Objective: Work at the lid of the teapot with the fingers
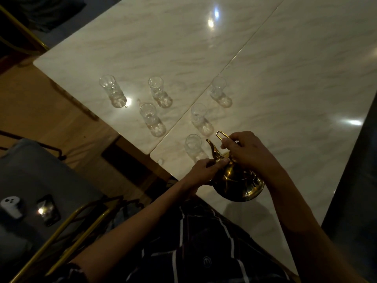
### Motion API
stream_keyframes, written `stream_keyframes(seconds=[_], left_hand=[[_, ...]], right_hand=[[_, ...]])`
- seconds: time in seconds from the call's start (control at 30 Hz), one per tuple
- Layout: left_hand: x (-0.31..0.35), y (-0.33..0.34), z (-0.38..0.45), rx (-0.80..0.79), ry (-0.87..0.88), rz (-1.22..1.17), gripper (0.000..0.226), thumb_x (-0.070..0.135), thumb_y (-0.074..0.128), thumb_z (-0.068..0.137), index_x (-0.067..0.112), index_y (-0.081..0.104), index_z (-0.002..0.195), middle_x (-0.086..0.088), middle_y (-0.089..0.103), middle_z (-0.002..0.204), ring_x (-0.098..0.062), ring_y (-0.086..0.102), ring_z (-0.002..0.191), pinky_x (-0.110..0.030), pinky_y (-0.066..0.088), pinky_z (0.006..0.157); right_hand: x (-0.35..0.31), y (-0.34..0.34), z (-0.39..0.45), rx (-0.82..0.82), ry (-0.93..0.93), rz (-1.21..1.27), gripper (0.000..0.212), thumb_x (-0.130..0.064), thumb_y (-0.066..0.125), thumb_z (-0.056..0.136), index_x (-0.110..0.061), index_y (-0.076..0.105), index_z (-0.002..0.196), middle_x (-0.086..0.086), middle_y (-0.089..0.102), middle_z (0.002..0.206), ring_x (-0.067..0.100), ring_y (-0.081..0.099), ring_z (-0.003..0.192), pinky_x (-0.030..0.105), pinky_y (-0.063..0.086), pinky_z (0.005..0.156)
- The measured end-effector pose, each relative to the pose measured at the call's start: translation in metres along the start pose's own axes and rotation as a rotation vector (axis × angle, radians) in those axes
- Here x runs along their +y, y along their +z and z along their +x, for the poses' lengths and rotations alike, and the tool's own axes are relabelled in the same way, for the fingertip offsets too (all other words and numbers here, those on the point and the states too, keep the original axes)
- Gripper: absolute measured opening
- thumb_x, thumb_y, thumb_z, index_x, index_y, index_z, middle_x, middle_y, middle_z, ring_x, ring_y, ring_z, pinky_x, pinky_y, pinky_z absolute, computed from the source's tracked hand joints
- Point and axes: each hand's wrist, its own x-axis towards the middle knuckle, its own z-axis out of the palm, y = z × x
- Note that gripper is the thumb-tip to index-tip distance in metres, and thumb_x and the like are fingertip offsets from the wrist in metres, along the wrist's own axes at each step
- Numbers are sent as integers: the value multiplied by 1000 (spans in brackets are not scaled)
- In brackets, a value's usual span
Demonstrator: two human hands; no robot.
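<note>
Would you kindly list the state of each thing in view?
Brass teapot: upright on the table, held.
Left hand: fingers touching the spout base.
Right hand: gripping the handle.
Six glasses: upright, seemingly empty.
Nearest glass: just before the spout.

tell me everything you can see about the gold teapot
The teapot looks like shiny brass-coloured metal, with a round belly, a curved spout pointing toward the nearest glass and a thin wire handle looped over the top. It sits at the near edge of the marble table. The right hand holds the handle; the left hand touches its neck by the spout.
</note>
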Motion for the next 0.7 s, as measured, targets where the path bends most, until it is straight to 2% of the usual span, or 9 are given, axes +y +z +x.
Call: stream_keyframes(seconds=[0.13,0.3,0.47,0.6,0.7], left_hand=[[2,2,-4,7,10,18,55,62,64,92,15,73,118,-4,79,111,-19,76,103,-45,61,98],[3,2,-7,21,15,25,52,60,63,94,15,74,117,-5,79,111,-20,75,104,-46,60,99],[3,1,-7,15,13,19,54,61,63,94,14,73,120,-5,78,113,-19,75,105,-45,60,99],[0,0,-6,2,16,23,55,64,62,92,17,73,118,-2,78,111,-16,75,103,-43,60,98],[0,-1,-5,5,18,23,58,67,63,90,18,74,118,-1,79,111,-15,75,102,-43,61,97]], right_hand=[[0,0,-1,-2,8,5,33,-36,53,99,-12,75,99,-5,63,75,16,66,80,39,57,78],[-1,3,-1,5,-3,4,34,-36,53,99,-11,76,98,-5,63,76,18,67,82,38,57,78],[1,4,1,14,-6,-7,33,-36,53,99,-13,76,95,-6,63,74,16,68,79,27,50,65],[1,5,1,18,-2,-12,33,-37,54,98,-13,76,94,-5,64,77,16,67,82,34,55,75],[1,4,0,15,-6,-12,33,-36,54,98,-13,76,94,-4,65,77,14,67,81,35,55,75]])
